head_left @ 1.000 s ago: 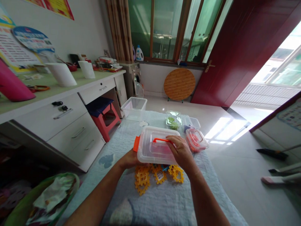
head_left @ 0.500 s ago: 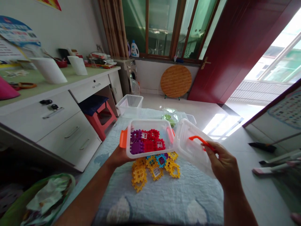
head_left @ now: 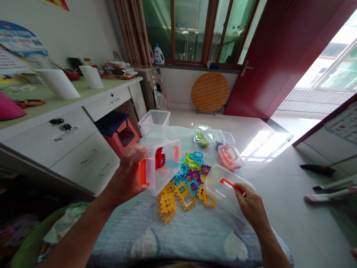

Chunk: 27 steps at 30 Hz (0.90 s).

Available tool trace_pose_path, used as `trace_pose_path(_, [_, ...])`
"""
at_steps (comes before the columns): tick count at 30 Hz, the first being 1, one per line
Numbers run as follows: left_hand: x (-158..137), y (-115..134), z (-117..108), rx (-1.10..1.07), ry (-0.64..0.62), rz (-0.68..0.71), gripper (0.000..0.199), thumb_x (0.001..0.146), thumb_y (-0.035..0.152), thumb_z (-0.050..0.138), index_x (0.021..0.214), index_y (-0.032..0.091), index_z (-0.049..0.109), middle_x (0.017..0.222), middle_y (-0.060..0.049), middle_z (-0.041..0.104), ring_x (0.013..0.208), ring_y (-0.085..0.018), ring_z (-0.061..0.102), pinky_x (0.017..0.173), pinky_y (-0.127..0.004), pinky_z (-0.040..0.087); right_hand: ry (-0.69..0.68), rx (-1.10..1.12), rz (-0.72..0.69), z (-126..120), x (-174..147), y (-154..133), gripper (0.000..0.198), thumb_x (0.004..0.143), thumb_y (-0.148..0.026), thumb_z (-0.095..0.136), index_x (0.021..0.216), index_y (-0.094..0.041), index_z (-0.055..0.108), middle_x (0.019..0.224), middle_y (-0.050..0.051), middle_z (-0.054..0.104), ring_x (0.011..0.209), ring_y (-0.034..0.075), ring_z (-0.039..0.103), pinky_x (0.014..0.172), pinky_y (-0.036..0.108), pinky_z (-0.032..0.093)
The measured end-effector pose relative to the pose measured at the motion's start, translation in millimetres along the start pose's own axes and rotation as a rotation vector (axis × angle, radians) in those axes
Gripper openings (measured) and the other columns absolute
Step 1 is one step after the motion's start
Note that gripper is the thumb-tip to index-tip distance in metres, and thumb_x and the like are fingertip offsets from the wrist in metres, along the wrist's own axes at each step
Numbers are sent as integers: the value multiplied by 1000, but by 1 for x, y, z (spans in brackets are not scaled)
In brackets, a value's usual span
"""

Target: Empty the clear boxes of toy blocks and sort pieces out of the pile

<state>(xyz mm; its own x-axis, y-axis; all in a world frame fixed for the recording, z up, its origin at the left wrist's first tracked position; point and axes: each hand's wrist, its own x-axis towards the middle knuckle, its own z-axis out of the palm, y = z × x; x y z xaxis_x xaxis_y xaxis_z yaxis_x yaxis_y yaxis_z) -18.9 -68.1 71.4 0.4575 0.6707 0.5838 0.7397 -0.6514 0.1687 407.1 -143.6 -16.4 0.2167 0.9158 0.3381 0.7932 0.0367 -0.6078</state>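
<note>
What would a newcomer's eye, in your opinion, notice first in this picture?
Probably the bright pile of yellow, blue, purple and green notched pieces in the middle of the pale blue cloth. Next come the tilted clear box in the left hand, with red pieces showing inside, and its lid, held by the orange handle in the right hand. Behind, the large dark red door stands out at upper right.

Your left hand (head_left: pixel 126 169) blurs at centre-left, the bottom edge crops your left forearm (head_left: pixel 80 227), right forearm (head_left: pixel 272 240) and the green basket (head_left: pixel 26 245) at lower left, the left edge cuts the pink object (head_left: pixel 9 106), and you can't read the blue-and-white sign (head_left: pixel 22 39) at upper left.
</note>
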Motion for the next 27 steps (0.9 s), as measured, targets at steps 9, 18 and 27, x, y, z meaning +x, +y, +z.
trace_pose_path(9, [15,14,-8,217,-74,331,84,72,-9,50,146,29,35,141,-9,43,142,-31,31,117,-50,35,-22,23,-5,2,-1,-11,24,85,-38,51,88,-23,70,87,7,71,80,24,66,78,39,53])
trace_pose_path(18, [24,8,-8,323,-73,412,79,80,-7,43,148,33,32,138,-6,46,141,-28,34,116,-48,36,-51,52,-31,10,-2,-20,23,88,-35,51,91,-22,70,92,6,71,87,24,65,80,37,52])
trace_pose_path(27, [22,-13,-23,347,100,203,82,77,5,63,147,25,26,144,-14,33,140,-38,30,115,-58,33,-29,55,-63,13,0,-18,22,88,-33,51,91,-21,70,90,6,70,82,22,63,76,34,51])
